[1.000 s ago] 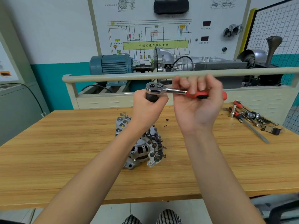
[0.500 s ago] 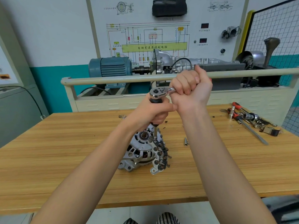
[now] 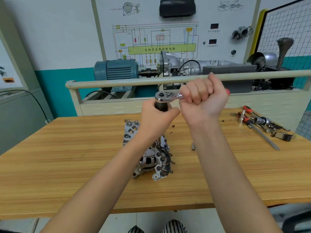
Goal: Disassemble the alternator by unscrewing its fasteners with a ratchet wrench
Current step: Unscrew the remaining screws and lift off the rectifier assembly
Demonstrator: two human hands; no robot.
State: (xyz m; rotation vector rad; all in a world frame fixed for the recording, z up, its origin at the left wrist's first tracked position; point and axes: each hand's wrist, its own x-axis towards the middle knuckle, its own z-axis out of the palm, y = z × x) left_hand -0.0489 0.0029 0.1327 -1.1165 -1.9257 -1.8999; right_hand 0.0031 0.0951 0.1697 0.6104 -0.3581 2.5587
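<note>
Ratchet wrench [image 3: 168, 96]: bright chrome head, black socket extension beneath it, and a red handle tip showing past the right hand [image 3: 204, 100]; alternator [image 3: 149, 155]: dull silver-grey casting with dark, blackish fittings, lying on a table [image 3: 67, 157] of honey-yellow wood with fine lengthwise grain stripes. Behind stand a blue-grey electric motor [image 3: 116, 69], a white wiring-diagram board [image 3: 159, 41] with a lime-green band and red, blue and black lines, and a wall white above, teal below. Red-and-black-handled screwdrivers [image 3: 247, 115] lie at right; black-and-white striped trousers [image 3: 173, 227] show at the bottom edge.
</note>
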